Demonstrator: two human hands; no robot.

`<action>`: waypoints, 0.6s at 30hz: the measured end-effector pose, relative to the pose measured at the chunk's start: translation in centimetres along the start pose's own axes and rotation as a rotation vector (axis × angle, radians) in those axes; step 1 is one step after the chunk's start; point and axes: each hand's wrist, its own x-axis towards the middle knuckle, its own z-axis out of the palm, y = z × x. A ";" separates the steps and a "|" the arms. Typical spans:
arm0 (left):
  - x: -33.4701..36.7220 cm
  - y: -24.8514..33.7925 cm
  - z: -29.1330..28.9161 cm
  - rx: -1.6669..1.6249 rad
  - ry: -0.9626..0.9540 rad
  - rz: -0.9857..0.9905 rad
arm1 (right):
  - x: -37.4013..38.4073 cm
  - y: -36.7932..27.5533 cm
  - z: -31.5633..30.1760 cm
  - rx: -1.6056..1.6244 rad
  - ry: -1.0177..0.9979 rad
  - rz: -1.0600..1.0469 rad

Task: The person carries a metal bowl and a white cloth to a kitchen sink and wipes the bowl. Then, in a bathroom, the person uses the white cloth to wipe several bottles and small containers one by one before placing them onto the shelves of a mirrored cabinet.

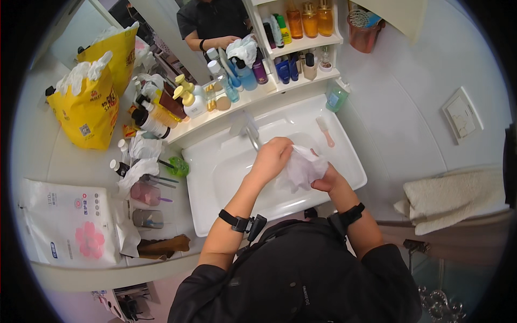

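Above the white sink basin (215, 175), a thin, crumpled white cloth (302, 168) hangs between my two hands. My left hand (276, 154) is closed on its upper left edge, just in front of the faucet (252, 134). On the opposite side, my right hand (325, 179) grips the cloth by its right edge, with some fingers hidden behind it. A pink-handled brush (325, 132) lies on the basin's right side, apart from my hands.
Pump bottles (188, 99) and other toiletries crowd the ledge behind the sink, below a mirror. Green liquid soap (337, 96) stands at the far right corner. Cups (146, 194), a white package (70, 223) and a yellow bag (89, 110) are left; a towel (452, 199) hangs right.
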 end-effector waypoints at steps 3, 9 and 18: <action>-1.9 -0.3 -2.4 -0.387 -0.002 -0.449 | 0.7 2.4 -0.7 -0.168 0.082 0.071; -5.0 -1.0 -4.6 -0.209 0.089 -0.315 | 0.1 6.2 1.3 -0.213 0.220 -0.031; -8.6 -0.3 -5.1 0.104 0.072 0.022 | 0.3 11.3 6.3 -0.878 0.226 -0.150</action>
